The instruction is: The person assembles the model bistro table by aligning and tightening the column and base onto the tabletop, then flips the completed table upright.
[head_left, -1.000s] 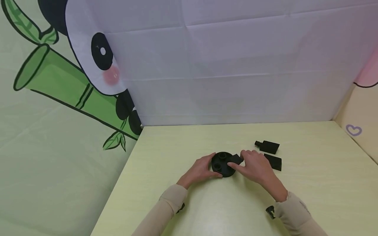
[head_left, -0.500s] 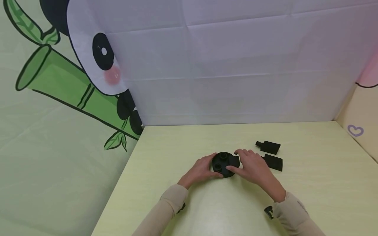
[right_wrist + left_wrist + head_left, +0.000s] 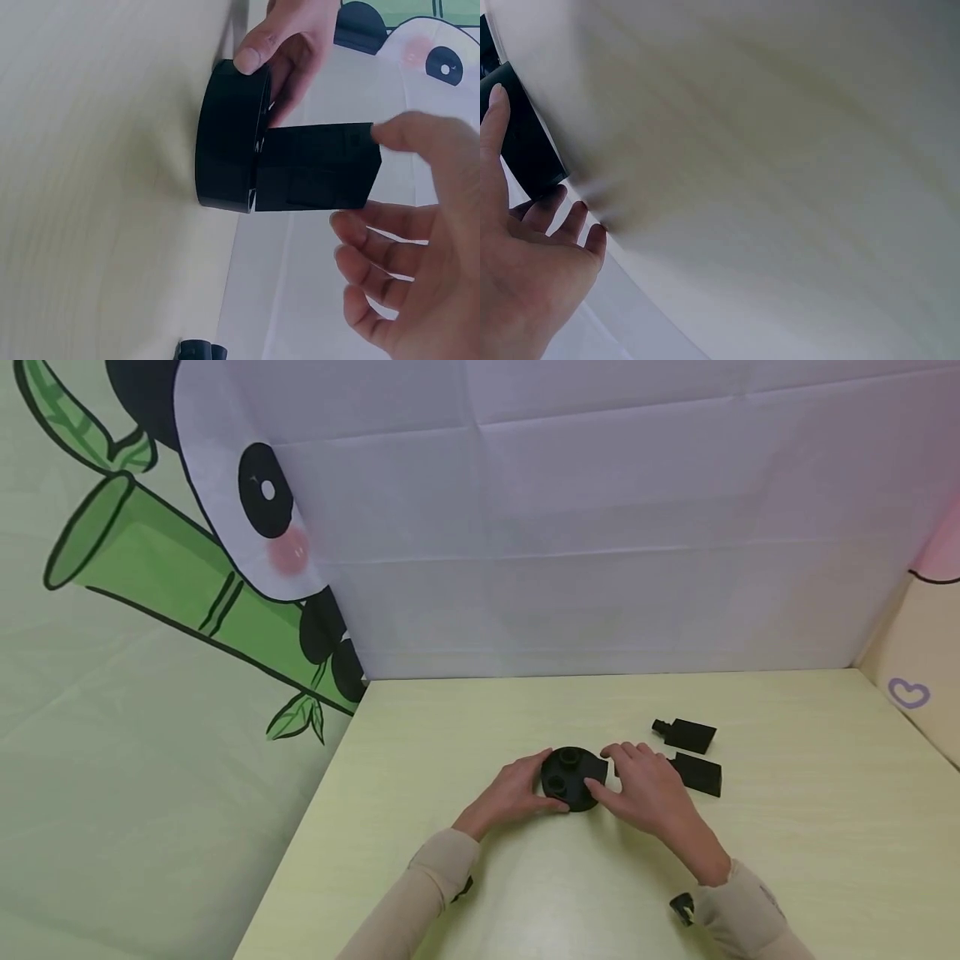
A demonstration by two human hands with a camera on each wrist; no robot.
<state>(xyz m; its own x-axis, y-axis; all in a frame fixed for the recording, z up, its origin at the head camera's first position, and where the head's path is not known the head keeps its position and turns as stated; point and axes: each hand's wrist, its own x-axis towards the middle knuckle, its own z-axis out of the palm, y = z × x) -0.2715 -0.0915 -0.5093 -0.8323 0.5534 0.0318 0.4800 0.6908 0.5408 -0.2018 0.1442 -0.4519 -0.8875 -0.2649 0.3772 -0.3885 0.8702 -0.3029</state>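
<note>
A round black base [image 3: 573, 795] with ring-shaped sockets [image 3: 569, 756] lies on the table. My left hand [image 3: 516, 789] grips its left side, thumb on the near rim and fingers on the far one. In the right wrist view a flat black block [image 3: 319, 169] with a slanted end stands out from the face of the base. My right hand [image 3: 424, 255] holds that block's outer end, thumb at one corner and index finger at the other, with the remaining fingers curled beside it. The block's joint with the base is partly hidden.
To the right, beyond my right hand, lie two loose black blocks: the farther one [image 3: 690, 736] shows a narrow peg, while the nearer one [image 3: 699, 775] is partly covered by the hand. A white cloth wall [image 3: 600, 610] rises behind the pale table [image 3: 487, 710].
The block under my right hand has turned from sticking out tilted past the base's right edge to standing over it. My right thumb has shifted slightly rightward. The left hand keeps its grip.
</note>
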